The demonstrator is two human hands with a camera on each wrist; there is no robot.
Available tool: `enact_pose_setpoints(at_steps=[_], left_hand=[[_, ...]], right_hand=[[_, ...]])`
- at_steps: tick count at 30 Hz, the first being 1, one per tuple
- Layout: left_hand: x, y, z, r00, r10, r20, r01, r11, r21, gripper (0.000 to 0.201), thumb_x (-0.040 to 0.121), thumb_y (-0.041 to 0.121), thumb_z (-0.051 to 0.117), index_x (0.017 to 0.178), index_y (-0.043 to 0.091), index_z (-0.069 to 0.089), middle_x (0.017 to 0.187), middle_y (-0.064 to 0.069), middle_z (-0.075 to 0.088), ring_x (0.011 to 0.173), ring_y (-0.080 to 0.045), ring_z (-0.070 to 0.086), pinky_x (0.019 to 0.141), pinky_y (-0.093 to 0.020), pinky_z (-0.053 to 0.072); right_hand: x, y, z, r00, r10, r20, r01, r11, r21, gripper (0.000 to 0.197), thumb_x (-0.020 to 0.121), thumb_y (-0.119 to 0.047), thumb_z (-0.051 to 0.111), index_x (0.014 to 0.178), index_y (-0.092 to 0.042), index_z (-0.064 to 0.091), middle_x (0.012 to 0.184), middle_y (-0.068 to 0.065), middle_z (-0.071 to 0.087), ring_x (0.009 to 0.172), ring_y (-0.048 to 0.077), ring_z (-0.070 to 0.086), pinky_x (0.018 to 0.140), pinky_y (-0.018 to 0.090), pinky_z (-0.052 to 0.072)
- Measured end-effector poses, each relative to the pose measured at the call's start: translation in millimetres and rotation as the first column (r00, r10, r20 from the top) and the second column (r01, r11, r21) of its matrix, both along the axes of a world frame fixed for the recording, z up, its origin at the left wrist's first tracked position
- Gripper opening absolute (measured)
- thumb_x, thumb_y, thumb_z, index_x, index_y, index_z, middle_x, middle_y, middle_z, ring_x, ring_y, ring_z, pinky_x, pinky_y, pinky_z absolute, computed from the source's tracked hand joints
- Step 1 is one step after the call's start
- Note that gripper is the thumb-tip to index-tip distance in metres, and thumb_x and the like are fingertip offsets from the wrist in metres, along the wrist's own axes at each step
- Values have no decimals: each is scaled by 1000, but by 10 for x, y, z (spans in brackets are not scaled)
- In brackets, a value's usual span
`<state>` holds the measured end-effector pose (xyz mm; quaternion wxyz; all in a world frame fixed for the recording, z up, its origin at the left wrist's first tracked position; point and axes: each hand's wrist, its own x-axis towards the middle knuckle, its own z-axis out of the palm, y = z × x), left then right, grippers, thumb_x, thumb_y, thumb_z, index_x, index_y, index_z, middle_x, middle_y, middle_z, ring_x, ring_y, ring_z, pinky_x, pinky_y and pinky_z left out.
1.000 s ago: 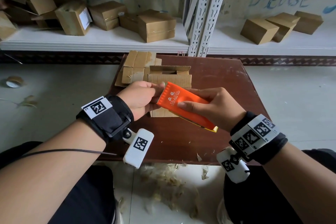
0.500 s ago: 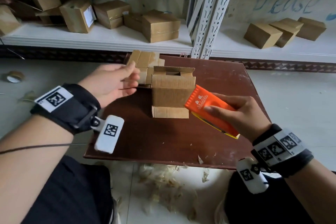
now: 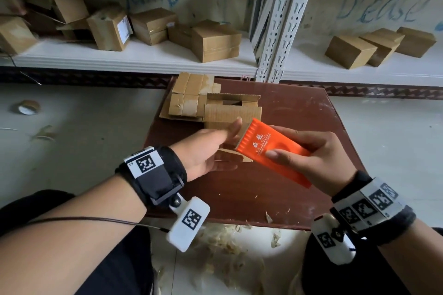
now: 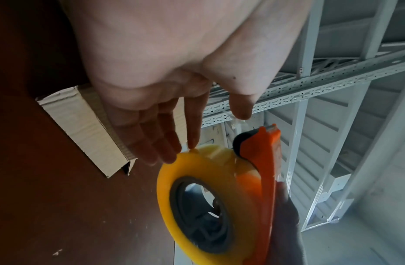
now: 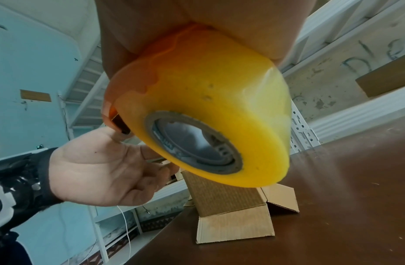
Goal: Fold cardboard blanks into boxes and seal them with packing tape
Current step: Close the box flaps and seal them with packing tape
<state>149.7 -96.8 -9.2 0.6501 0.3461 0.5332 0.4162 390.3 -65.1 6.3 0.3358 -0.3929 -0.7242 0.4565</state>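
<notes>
My right hand (image 3: 309, 151) grips an orange tape dispenser (image 3: 271, 148) that carries a yellow tape roll (image 5: 208, 116), and holds it above the table in front of a small cardboard box (image 3: 232, 112). The box stands upright with its top flaps open and a bottom flap (image 5: 235, 226) splayed out on the table. My left hand (image 3: 225, 143) reaches to the dispenser's toothed end with straight fingers. In the left wrist view its fingertips (image 4: 192, 146) touch the tape roll (image 4: 196, 179), and the thumb (image 4: 242, 111) stays apart near the blade.
A stack of flat cardboard blanks (image 3: 189, 96) lies behind the box on the brown table (image 3: 299, 115). White shelves (image 3: 134, 55) beyond hold several folded boxes. A spare tape roll (image 3: 27, 106) lies on the floor at left. Tape scraps litter the floor by my knees.
My left hand left the dispenser, swung out to the left by the blanks, and has come back to its toothed end. My right hand carried the dispenser right, then back towards the box.
</notes>
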Motion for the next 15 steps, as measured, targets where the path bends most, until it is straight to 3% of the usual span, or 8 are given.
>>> enact_pose_setpoints(at_steps=[2,6,12,15], left_hand=[[-2,21,-1,999,40,3,-40,998,39,75,70,57,75,122,2,70,113,-20,74,100,-28,69,92,-45,57],[-7,64,-40,994,100,46,-104,990,97,33,73,34,76,93,9,72,87,-7,77,80,-18,71,77,-35,60],[23,81,-75,986,156,50,-162,974,157,30,80,33,73,99,10,73,88,-5,77,79,-14,73,74,-30,63],[31,89,-99,975,221,14,-221,961,165,25,89,27,71,104,8,75,86,-4,77,77,-12,73,69,-25,60]], right_hand=[[1,3,8,1000,2,-9,-2,1000,2,48,69,-34,88,116,-33,78,99,-8,82,81,9,77,65,23,61],[5,1,31,1000,10,11,-10,1000,3,48,69,-38,88,116,-35,78,96,-10,81,78,6,76,63,18,56],[-8,1,24,996,-7,93,6,1000,11,46,72,-47,87,117,-41,76,96,-14,81,83,11,79,73,37,66],[-15,34,-2,987,-24,157,17,999,41,48,75,-50,86,121,-40,76,97,-18,80,82,7,78,74,38,66]])
